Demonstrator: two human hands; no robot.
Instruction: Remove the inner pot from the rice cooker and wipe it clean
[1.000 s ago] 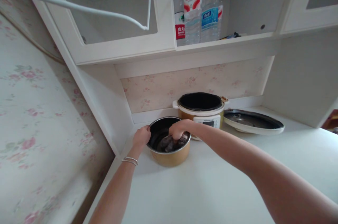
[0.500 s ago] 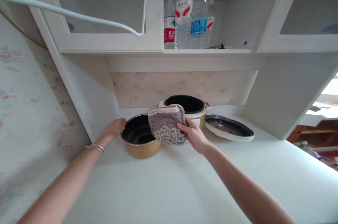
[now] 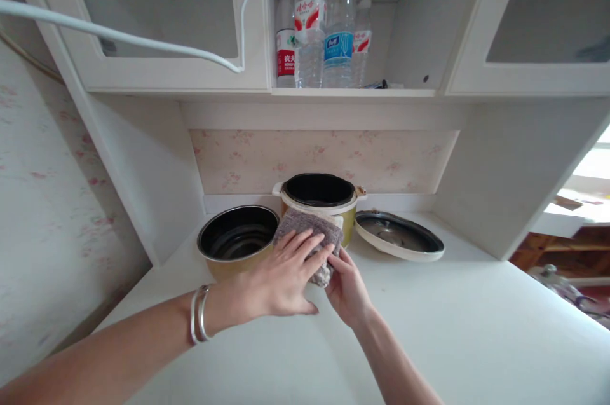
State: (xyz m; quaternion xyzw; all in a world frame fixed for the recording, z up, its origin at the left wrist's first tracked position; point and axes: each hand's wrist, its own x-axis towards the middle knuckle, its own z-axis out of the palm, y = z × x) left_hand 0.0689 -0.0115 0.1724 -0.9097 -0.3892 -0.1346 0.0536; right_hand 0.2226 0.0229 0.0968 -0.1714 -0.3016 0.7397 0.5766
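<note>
A folded grey-brown cloth [image 3: 312,224] with a pale pattern is held up over the counter. My right hand [image 3: 347,284] grips its lower right edge between thumb and fingers. Spread fingers of my left hand [image 3: 286,274] lie flat against the cloth's near face; two silver bangles circle that wrist. Just left stands a gold-coloured pot [image 3: 210,260] with a black inside, partly covered by my left hand. Behind the cloth sits a rice cooker body [image 3: 350,222] with its top uncovered and a dark interior. To its right a round lid [image 3: 400,236] rests with its dark underside up.
Plastic bottles [image 3: 309,36] stand in the open middle section of the wall cabinet above. A white cable [image 3: 157,41] hangs across the upper left. Side panels [image 3: 519,157] border the white counter [image 3: 305,367], and flowered wallpaper [image 3: 42,201] covers the left wall.
My left hand has let go of the pot's rim and moved right, onto the cloth. My right hand has brought the cloth lower and nearer. The view has shifted slightly right.
</note>
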